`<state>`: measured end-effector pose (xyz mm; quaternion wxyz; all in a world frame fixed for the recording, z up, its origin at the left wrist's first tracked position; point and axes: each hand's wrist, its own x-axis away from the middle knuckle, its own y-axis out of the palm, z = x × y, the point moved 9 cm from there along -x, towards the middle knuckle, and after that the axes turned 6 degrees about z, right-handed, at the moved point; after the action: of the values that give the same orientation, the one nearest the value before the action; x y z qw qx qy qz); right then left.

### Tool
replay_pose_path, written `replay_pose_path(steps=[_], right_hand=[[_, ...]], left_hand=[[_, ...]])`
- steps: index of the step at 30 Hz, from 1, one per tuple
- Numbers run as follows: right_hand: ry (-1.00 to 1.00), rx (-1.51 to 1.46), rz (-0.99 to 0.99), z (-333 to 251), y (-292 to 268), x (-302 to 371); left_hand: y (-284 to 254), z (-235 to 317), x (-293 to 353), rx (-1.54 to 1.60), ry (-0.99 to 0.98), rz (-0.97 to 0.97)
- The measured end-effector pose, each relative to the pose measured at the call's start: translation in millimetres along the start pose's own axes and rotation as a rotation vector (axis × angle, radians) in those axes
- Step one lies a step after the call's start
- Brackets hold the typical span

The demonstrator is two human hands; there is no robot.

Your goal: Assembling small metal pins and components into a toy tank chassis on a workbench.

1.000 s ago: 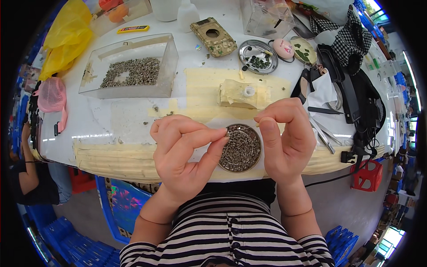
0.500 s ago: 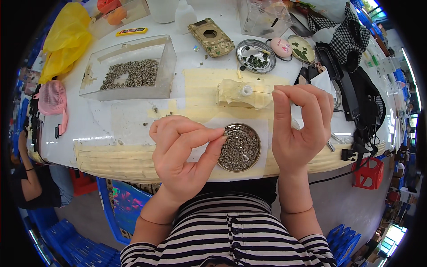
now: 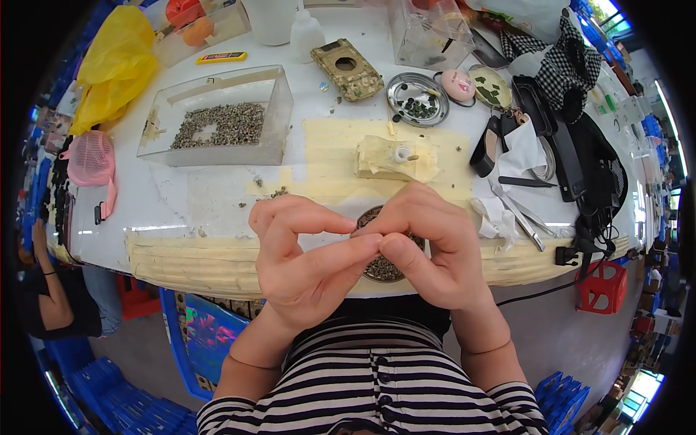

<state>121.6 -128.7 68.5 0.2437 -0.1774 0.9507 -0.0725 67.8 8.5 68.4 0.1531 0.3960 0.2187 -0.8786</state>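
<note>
My left hand (image 3: 304, 254) and my right hand (image 3: 435, 243) meet fingertip to fingertip just above a round dish (image 3: 382, 270) of small dark metal parts at the table's front edge. Both hands pinch thumb against forefinger, and whatever tiny piece sits between them is hidden by the fingers. The dish is mostly covered by my hands. Just beyond them, a cream-coloured block (image 3: 395, 157) with a small white fitting stands on a patch of yellowish tape (image 3: 326, 159).
A clear box (image 3: 217, 123) of small parts stands at the back left. A metal dish (image 3: 417, 98), a tan device (image 3: 346, 69), tweezers (image 3: 518, 214) and a checked cloth (image 3: 558, 61) lie to the right. Another person's arm (image 3: 51, 290) is at the far left.
My right hand reached out to the cream block, then came back down to my left hand. Both hands now touch over the round dish, and my left hand barely moved.
</note>
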Motion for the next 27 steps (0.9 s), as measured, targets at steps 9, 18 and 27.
replay_pose_path(steps=[9,18,27], right_hand=[[-0.186,0.269,0.219,-9.4,-11.7,7.2],[-0.394,0.435,0.27,-26.1,-4.4,18.0],[0.073,-0.114,0.038,14.9,0.0,14.3]], left_hand=[[3.6,1.9,-1.6,-0.154,-0.023,-0.032],[0.1,-11.0,0.1,-0.068,-0.13,0.025],[1.7,1.6,-1.2,-0.027,-0.01,-0.04]])
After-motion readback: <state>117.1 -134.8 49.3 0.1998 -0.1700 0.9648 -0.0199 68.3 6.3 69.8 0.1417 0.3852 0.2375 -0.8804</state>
